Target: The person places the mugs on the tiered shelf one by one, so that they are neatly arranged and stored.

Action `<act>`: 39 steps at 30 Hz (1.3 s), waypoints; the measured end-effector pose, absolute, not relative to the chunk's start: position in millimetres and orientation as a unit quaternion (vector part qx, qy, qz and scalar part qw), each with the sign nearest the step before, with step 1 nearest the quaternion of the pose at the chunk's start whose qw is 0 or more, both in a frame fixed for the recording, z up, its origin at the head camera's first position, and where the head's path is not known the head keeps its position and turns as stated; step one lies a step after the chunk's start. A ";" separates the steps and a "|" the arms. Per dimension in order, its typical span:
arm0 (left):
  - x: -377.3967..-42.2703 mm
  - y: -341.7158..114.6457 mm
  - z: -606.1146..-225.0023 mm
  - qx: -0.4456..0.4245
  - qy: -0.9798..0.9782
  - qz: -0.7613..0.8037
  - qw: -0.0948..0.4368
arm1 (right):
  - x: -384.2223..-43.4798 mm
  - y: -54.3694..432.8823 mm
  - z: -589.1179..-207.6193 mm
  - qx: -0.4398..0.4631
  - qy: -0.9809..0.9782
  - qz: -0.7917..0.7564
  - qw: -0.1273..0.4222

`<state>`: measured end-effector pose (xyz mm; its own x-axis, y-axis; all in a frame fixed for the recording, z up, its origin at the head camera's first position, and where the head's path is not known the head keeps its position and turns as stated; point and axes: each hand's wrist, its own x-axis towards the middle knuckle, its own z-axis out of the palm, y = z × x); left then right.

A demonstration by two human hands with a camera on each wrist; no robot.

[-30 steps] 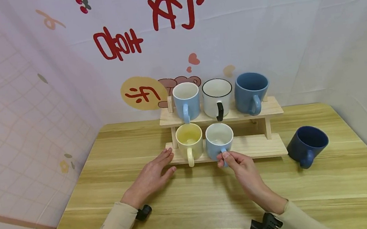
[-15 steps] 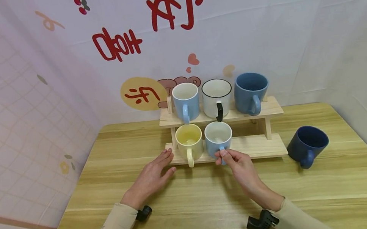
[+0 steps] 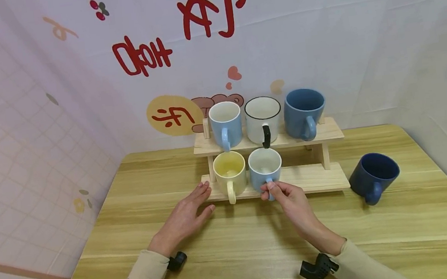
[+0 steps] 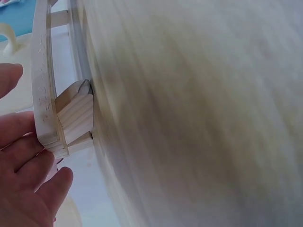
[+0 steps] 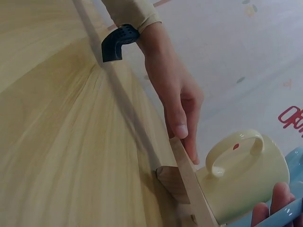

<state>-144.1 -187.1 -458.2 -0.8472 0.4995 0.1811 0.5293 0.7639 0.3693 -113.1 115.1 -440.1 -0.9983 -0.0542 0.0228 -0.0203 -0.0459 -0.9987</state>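
Observation:
My right hand (image 3: 297,207) pinches the handle of a light blue mug (image 3: 258,179) between thumb and fingers. The mug is upright at the lower tier of a wooden two-tier shelf (image 3: 316,179), its handle toward me. Just left of it stands a pale yellow mug (image 3: 224,185), whose side and handle fill part of the right wrist view. My left hand (image 3: 180,219) rests at the left end of the lower board, fingers extended. In the left wrist view, the fingers (image 4: 28,156) touch the end of that board (image 4: 45,94).
On the upper tier stand a light blue mug (image 3: 232,131), a white mug (image 3: 257,130) with black rim and handle, and a grey-blue mug (image 3: 298,121). A navy mug (image 3: 366,182) leans on the table (image 3: 237,254) by the shelf's right end. A printed cloth hangs behind.
The light blue mug in my right hand has shifted slightly back and left on the lower tier. My right hand has moved with it. The left hand stays in place.

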 end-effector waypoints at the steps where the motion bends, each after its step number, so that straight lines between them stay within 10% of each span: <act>1: -144.5 -186.8 -458.6 -0.274 -0.938 -0.209 0.037 | -113.1 115.9 -440.7 -0.028 0.685 -0.728 0.012; 15: -147.6 -179.7 -458.4 -0.273 -0.935 -0.223 0.036 | -100.0 142.4 -437.8 -0.055 0.689 -0.721 0.046; 39: -148.0 -185.0 -457.7 -0.261 -0.938 -0.228 0.033 | -50.5 210.5 -410.1 -0.093 0.862 -0.493 -0.077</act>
<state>-148.0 -185.0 -457.7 -0.8620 0.4737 0.1805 0.5037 0.7604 0.4099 -50.5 210.5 -410.1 -0.9710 -0.0845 0.2237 -0.2356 0.4975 -0.8349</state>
